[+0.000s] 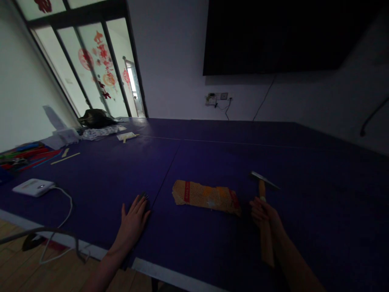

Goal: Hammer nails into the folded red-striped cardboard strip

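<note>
My right hand is wrapped round the wooden handle of a hammer. The hammer's narrow metal head points away from me, above the purple table top. My left hand lies on the table, fingers stretched out and slightly apart. At its fingertips are small, dark, thin pieces, too small to name surely. Between the two hands, a little farther off, rests a flat strip of torn brown cardboard with red bands and shiny tape on it.
The purple table reaches to the wall. At left are a white device with a cable, colourful strips, a dark bag and a small white packet. A curved metal bar crosses the near left edge.
</note>
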{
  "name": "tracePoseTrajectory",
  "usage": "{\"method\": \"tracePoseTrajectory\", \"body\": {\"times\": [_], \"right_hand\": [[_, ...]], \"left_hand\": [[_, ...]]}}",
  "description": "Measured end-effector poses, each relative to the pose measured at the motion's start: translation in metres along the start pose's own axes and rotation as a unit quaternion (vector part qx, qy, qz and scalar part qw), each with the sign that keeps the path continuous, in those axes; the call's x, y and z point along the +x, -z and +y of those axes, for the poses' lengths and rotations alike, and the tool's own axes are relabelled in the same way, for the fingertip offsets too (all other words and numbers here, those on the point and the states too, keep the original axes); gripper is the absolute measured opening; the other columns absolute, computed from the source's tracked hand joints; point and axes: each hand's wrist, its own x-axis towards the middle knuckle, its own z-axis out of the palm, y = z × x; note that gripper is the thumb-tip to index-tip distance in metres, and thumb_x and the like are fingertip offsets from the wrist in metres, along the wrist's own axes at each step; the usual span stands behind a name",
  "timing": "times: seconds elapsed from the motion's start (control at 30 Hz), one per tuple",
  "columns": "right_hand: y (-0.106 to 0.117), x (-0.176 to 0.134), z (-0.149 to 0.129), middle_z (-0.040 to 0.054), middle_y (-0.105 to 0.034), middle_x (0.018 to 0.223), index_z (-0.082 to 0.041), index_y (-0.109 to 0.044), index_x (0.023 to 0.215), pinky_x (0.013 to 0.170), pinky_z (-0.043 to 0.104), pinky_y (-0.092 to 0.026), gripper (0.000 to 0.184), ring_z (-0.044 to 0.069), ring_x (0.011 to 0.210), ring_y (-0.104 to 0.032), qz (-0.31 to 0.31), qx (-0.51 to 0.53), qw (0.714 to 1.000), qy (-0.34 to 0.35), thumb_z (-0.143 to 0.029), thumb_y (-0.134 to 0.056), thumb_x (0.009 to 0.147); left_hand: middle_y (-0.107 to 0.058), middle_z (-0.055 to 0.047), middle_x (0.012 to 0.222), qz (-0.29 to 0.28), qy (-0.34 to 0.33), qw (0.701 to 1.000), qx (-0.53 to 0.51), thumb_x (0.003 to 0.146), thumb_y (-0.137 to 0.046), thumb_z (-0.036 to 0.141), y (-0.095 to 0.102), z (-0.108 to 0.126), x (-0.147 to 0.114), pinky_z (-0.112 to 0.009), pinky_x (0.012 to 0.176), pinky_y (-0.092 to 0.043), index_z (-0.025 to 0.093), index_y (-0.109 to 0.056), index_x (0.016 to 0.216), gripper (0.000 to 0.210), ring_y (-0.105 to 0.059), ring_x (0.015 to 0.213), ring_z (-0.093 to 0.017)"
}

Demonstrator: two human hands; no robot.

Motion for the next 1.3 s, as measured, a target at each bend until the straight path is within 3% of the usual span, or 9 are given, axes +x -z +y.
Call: {"method": "tracePoseTrajectory", "body": {"times": [0.2, 0.43, 0.67, 0.87, 1.13, 1.3], "right_hand": [[-0.003, 0.0, -0.002, -0.0103, -0.039, 0.041, -0.019, -0.04, 0.052, 0.026, 0.011, -0.03, 0.03, -0.001, 0.024, -0.022, 0.007, 0.0, 1.0, -0.004, -0.023, -0.067, 0.066], [-0.004, -0.001, -0.002, -0.01, -0.035, 0.04, -0.019, -0.037, 0.051, 0.026, 0.012, -0.031, 0.032, 0.001, 0.024, -0.024, 0.009, -0.004, 1.0, -0.007, -0.023, -0.063, 0.07], [0.0, 0.002, 0.0, -0.0102, -0.034, 0.041, -0.02, -0.038, 0.052, 0.025, 0.013, -0.03, 0.031, 0.001, 0.024, -0.019, 0.009, -0.006, 1.0, -0.001, -0.023, -0.063, 0.07], [0.001, 0.003, -0.001, -0.01, -0.034, 0.04, -0.019, -0.037, 0.05, 0.025, 0.013, -0.029, 0.032, 0.0, 0.024, -0.018, 0.004, -0.004, 1.0, -0.002, -0.022, -0.063, 0.068], [-0.003, 0.002, -0.004, -0.0095, -0.035, 0.04, -0.019, -0.038, 0.05, 0.025, 0.013, -0.031, 0.031, 0.0, 0.024, -0.02, -0.001, -0.002, 1.0, -0.017, -0.021, -0.063, 0.069], [0.0, 0.004, -0.003, -0.0099, -0.033, 0.041, -0.019, -0.036, 0.049, 0.026, 0.013, -0.032, 0.034, 0.0, 0.025, -0.019, -0.008, -0.006, 1.0, -0.02, -0.022, -0.063, 0.069]], "left_hand": [[-0.056, -0.011, 0.119, -0.005, -0.023, 1.0, -0.016, 0.086, -0.033, 0.019, 0.001, -0.002, 0.0, -0.061, 0.098, -0.017, 0.018, -0.056, 0.108, 0.032, -0.043, 0.118, -0.025], [-0.062, -0.011, 0.109, -0.005, -0.028, 0.999, -0.033, 0.083, -0.032, 0.01, -0.002, -0.007, -0.003, -0.061, 0.097, -0.017, 0.019, -0.058, 0.103, 0.035, -0.049, 0.111, -0.024], [-0.065, -0.007, 0.096, -0.006, -0.053, 0.997, -0.062, 0.077, -0.037, 0.005, 0.003, -0.007, -0.003, -0.049, 0.096, -0.028, 0.021, -0.06, 0.098, 0.035, -0.059, 0.091, -0.02], [-0.064, -0.008, 0.091, -0.023, -0.053, 0.996, -0.075, 0.078, -0.038, 0.008, -0.002, -0.008, 0.001, -0.032, 0.075, -0.045, 0.018, -0.06, 0.099, 0.032, -0.06, 0.083, -0.02], [-0.063, -0.009, 0.091, 0.035, -0.073, 0.989, -0.125, 0.081, -0.036, 0.017, -0.008, -0.01, 0.001, -0.028, 0.072, -0.048, 0.018, -0.061, 0.094, 0.028, -0.06, 0.079, -0.018], [-0.062, -0.008, 0.09, -0.015, -0.056, 0.987, -0.147, 0.081, -0.037, 0.018, -0.001, -0.007, 0.003, -0.03, 0.071, -0.048, 0.016, -0.063, 0.093, 0.029, -0.059, 0.08, -0.019]]}}
